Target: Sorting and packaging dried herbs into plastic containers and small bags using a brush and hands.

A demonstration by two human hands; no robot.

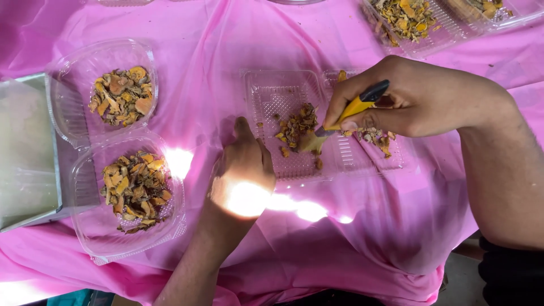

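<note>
Left hand [245, 170] rests flat mid-frame, holding nothing; right hand [419, 99] clasps yellow-handled knife [354, 107] over light, brittle dried orange-brown slices [294, 127].

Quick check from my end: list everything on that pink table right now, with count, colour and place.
Tablecloth: one, pink, covering the table.
Middle tray: one, clear plastic, two joined halves, centre, holding small piles of orange-brown pieces.
Piece under the knife: one, yellowish, in the middle tray's left half.
Round tubs: two, clear plastic, left side, each holding orange-brown dried pieces.
Far tray: one, clear plastic, top right, with more orange-brown pieces.
Flat box: one, grey-white, left edge.
Knife: one, yellow and black handle, over the middle tray.
Left hand: resting on the cloth at the middle tray's left edge, holding nothing that shows.
Right hand: gripping the knife.
</note>
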